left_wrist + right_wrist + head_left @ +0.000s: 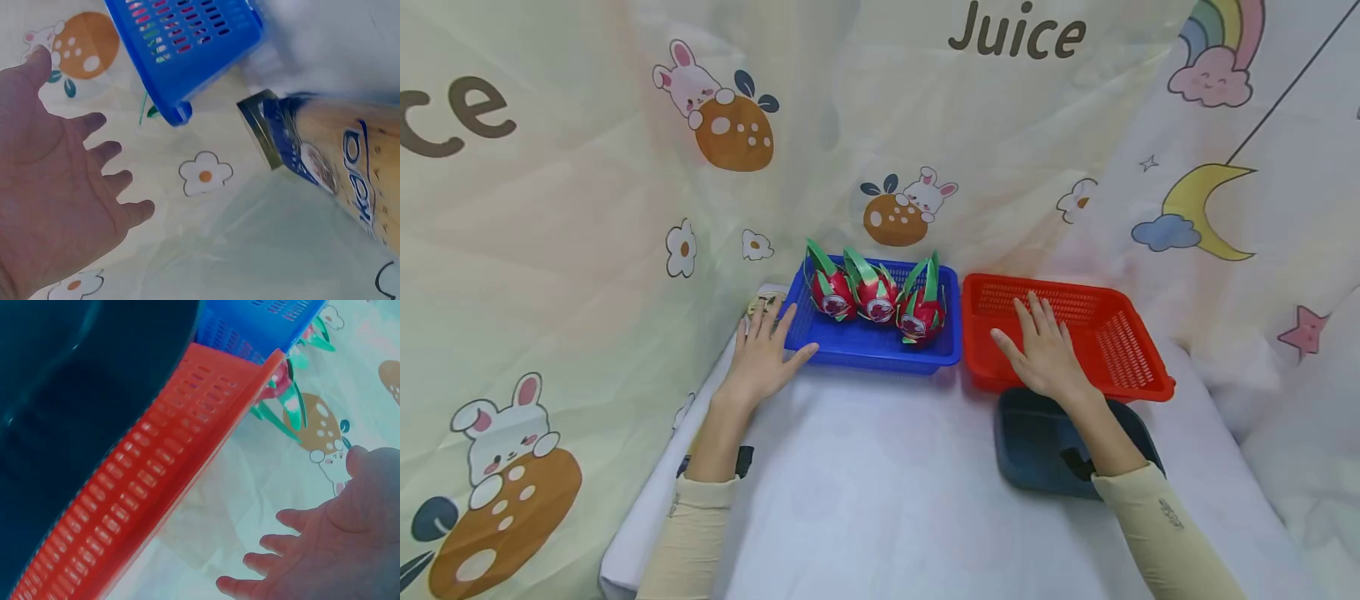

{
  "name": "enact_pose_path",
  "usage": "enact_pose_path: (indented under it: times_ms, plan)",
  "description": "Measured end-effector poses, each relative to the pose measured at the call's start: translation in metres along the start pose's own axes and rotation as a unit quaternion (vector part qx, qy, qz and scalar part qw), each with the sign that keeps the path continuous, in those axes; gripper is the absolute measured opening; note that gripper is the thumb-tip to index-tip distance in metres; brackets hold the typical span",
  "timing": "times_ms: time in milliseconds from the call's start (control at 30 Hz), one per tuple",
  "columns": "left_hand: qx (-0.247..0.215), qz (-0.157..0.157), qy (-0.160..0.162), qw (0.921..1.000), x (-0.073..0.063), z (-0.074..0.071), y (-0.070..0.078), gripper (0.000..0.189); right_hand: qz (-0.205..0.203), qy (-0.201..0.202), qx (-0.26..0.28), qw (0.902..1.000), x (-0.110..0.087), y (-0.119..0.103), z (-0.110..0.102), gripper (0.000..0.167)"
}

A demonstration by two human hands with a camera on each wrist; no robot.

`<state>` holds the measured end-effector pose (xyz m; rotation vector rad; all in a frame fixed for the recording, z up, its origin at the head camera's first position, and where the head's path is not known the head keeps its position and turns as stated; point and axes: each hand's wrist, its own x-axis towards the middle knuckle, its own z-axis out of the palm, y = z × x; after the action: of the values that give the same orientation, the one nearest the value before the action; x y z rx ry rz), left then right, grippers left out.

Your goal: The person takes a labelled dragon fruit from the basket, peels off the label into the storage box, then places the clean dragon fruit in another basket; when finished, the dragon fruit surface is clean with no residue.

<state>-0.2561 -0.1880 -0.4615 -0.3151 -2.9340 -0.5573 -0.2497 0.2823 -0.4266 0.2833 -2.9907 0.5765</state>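
Three dragon fruits, a left one (832, 296), a middle one (877, 298) and a right one (921, 321), lie in the blue basket (857, 342), green leaves pointing back. My left hand (760, 358) is at the basket's left front corner, fingers spread, holding nothing. In the left wrist view that hand (62, 181) appears apart from the basket's wall (187, 56). Over the red basket (1123, 354) is my right hand (1045, 354), fingers straight and holding nothing. The right wrist view shows this hand (337, 531) beyond the red rim (206, 453).
A dark tray (1037, 454) stands in front of the red basket, under the right forearm. Left of the blue basket lies a printed package (350, 169), partly hidden by the left hand in the head view. A patterned curtain (820, 100) hangs behind the white table (880, 500).
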Motion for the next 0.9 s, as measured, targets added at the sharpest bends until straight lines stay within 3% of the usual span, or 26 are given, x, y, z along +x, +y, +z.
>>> enact_pose_path:
  times_ms: [367, 667, 900]
  plan:
    - [-0.014, -0.01, 0.007, 0.9998, -0.007, -0.011, -0.009, 0.09, -0.01, 0.004, 0.033, 0.9994, 0.023, -0.02, 0.014, 0.089]
    - [-0.072, -0.029, 0.003, 0.997, -0.006, -0.006, -0.027, 0.09, -0.011, 0.003, 0.078, 0.9969, 0.044, -0.039, 0.021, 0.092]
    - [-0.141, -0.067, 0.017, 0.9876, -0.009, -0.002, -0.036, 0.089, 0.009, 0.029, 0.15, 0.9882, 0.061, -0.049, 0.027, 0.087]
